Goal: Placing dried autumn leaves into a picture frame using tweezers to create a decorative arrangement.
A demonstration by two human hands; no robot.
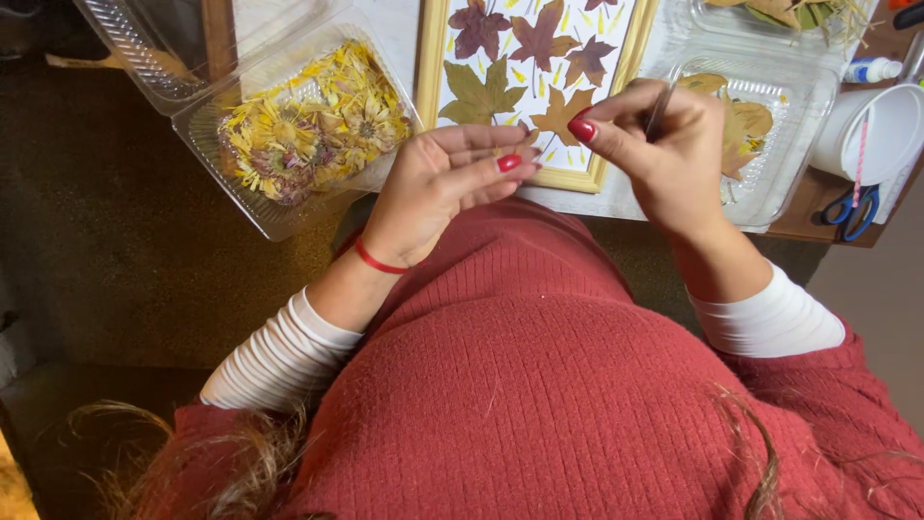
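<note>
Two hands meet near a framed leaf picture [539,77]: the right hand [664,144] grips tweezers [662,106], the left hand [448,178] lies open, palm up.

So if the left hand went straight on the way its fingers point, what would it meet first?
Most likely the right hand, which holds a thin metal tool just past the left hand's fingertips. Depth is unclear, so it might pass underneath.

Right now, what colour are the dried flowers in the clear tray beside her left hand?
Mostly yellow with some purple-brown, seen in the head view: dried flowers.
</note>
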